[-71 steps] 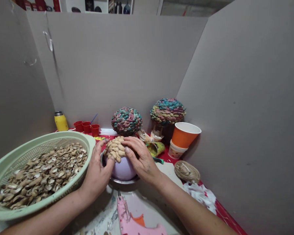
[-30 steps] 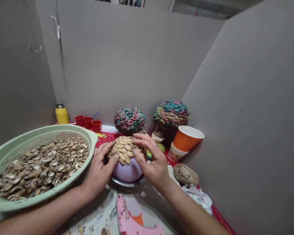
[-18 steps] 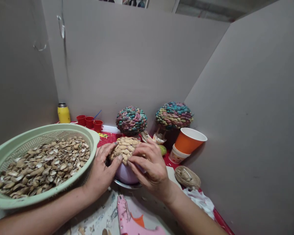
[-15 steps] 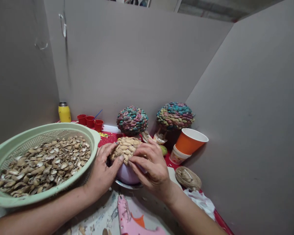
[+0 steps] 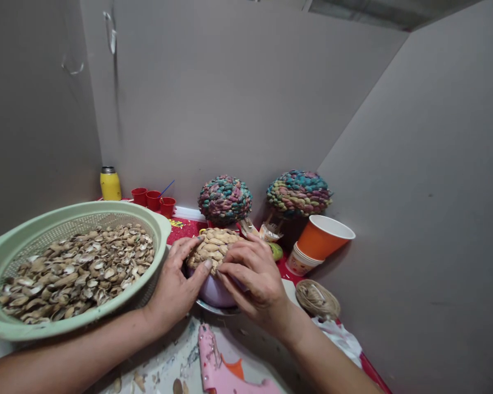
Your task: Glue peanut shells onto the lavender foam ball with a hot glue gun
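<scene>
Between my hands sits a dome of tan peanut shells (image 5: 214, 246) covering the top of a smooth lavender ball (image 5: 216, 291), which rests in a shallow dish (image 5: 219, 311). My left hand (image 5: 178, 284) curves around the dome's left side, its thumb pressed near the lower edge of the shells. On the right, my right hand (image 5: 257, 276) has thumb and fingers pinched together at that same front edge, on a peanut shell mostly hidden by the fingertips. A pink glue gun (image 5: 217, 366) with an orange trigger lies just in front of the dish.
At left is a green colander (image 5: 164, 224) of loose shells. Behind stand a yellow bottle (image 5: 110, 185), red cups (image 5: 153, 201) and two painted shell domes (image 5: 225, 198). Paper cups (image 5: 304, 260), an orange cup (image 5: 322, 238) and twine (image 5: 318, 299) sit right. Grey panels (image 5: 230, 98) enclose the table.
The view has shifted slightly, so things appear a little further right. Both hands keep their places on the shell dome, with hardly any movement of the fingers.
</scene>
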A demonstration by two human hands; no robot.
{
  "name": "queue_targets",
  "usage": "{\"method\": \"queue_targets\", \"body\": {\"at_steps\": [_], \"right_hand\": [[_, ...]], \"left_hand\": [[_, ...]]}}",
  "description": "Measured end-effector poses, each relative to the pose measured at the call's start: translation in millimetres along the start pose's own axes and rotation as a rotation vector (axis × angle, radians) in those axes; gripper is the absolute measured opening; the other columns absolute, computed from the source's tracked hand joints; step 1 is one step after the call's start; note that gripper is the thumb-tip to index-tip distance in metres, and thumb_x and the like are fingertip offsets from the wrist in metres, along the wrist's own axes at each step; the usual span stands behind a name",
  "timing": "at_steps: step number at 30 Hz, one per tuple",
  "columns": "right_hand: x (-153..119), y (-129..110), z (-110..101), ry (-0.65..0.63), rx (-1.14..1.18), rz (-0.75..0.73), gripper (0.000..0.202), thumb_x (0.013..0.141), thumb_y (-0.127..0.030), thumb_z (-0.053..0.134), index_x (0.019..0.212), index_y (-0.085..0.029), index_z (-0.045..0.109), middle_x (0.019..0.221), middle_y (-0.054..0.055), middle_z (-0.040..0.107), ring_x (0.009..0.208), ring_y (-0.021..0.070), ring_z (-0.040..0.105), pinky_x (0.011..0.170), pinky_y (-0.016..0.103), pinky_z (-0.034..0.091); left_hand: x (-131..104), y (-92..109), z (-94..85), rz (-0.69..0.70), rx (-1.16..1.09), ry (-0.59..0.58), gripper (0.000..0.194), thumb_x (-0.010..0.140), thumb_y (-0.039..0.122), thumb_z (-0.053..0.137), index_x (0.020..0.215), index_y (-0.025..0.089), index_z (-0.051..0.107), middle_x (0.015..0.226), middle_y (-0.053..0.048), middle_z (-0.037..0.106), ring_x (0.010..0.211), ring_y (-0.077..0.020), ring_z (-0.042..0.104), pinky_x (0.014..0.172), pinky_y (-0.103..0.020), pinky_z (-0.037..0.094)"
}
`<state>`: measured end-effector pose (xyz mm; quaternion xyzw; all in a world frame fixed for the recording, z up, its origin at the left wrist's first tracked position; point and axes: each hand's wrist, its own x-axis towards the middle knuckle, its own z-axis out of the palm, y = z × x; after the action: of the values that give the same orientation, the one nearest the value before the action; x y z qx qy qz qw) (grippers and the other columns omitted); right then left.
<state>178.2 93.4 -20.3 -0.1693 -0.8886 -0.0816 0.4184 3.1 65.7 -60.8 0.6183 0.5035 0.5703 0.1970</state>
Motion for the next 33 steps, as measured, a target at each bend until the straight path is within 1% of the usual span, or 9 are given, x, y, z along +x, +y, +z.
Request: {"method": "queue_targets", "body": {"at_steps": [5,9,13,16,18,21,25,28,33], "right_hand": [[1,0,-1,-0.019,0.004,-0.021,0.013,0.085,-0.006,0.059,0.092,-0.017,0.063,0.089,0.006,0.064,0.094,0.0217,0.057,0.1,0.054,0.037],[2,-1,-3,-0.015,0.009,-0.022,0.016,0.083,-0.006,0.061,0.095,-0.017,0.064,0.091,0.007,0.065,0.096,0.0232,0.057,0.1,0.055,0.037],[1,0,-6,0.127,0.104,0.045,0.024,0.082,-0.007,0.061,0.103,-0.019,0.063,0.096,0.008,0.063,0.095,0.0233,0.059,0.095,0.051,0.043],[-1,5,-6,0.226,0.121,0.108,0.028,0.083,-0.009,0.061,0.108,-0.02,0.062,0.101,0.009,0.063,0.097,0.0242,0.059,0.093,0.049,0.045],[-2,10,-5,0.255,0.107,0.153,0.028,0.084,-0.011,0.06,0.11,-0.021,0.062,0.104,0.009,0.063,0.1,0.0251,0.059,0.094,0.048,0.045],[-4,18,0,0.25,0.093,0.223,0.024,0.087,-0.016,0.059,0.111,-0.021,0.063,0.109,0.01,0.065,0.104,0.0259,0.059,0.095,0.048,0.044],[-5,23,7,0.207,0.168,0.283,0.021,0.089,-0.022,0.057,0.109,-0.021,0.063,0.109,0.01,0.067,0.105,0.026,0.059,0.094,0.046,0.045],[-4,23,9,0.195,0.201,0.287,0.019,0.09,-0.024,0.057,0.107,-0.021,0.064,0.107,0.009,0.068,0.104,0.0252,0.06,0.094,0.045,0.046],[-2,23,7,0.225,0.213,0.307,0.018,0.091,-0.025,0.056,0.107,-0.02,0.065,0.107,0.01,0.068,0.103,0.0243,0.061,0.091,0.043,0.048]], "left_hand": [[0,1,0.2,-0.009,0.009,0.001,0.035,0.086,0.026,0.058,0.12,0.017,0.059,0.12,-0.011,0.057,0.115,-0.0233,0.052,0.102,-0.042,0.042],[1,1,-0.2,-0.02,-0.022,-0.016,0.034,0.089,0.028,0.056,0.121,0.017,0.059,0.122,-0.011,0.056,0.117,-0.0231,0.051,0.104,-0.043,0.04],[0,1,-3.0,-0.064,-0.078,-0.046,0.034,0.093,0.033,0.048,0.123,0.019,0.057,0.125,-0.011,0.054,0.122,-0.0229,0.049,0.109,-0.044,0.035],[-1,1,-4.2,-0.051,-0.062,-0.054,0.039,0.091,0.035,0.051,0.126,0.017,0.056,0.128,-0.012,0.052,0.124,-0.0246,0.047,0.11,-0.045,0.035],[-2,1,-3.7,-0.032,-0.04,-0.058,0.043,0.088,0.035,0.055,0.127,0.016,0.054,0.131,-0.013,0.05,0.126,-0.0261,0.046,0.111,-0.046,0.033],[-3,0,-1.6,-0.018,-0.005,-0.06,0.046,0.084,0.031,0.058,0.128,0.017,0.052,0.134,-0.014,0.049,0.128,-0.0275,0.045,0.112,-0.049,0.032],[-1,-1,0.5,-0.012,0.013,-0.03,0.044,0.083,0.028,0.06,0.125,0.019,0.053,0.132,-0.012,0.052,0.126,-0.0279,0.047,0.111,-0.051,0.034],[-1,-2,-0.4,-0.019,-0.004,-0.032,0.044,0.084,0.032,0.059,0.126,0.019,0.053,0.134,-0.013,0.052,0.129,-0.0288,0.046,0.112,-0.052,0.033],[-6,-10,-5.6,-0.075,-0.05,-0.057,0.047,0.094,0.041,0.046,0.136,0.019,0.046,0.146,-0.015,0.044,0.14,-0.0296,0.035,0.116,-0.056,0.023]]}}
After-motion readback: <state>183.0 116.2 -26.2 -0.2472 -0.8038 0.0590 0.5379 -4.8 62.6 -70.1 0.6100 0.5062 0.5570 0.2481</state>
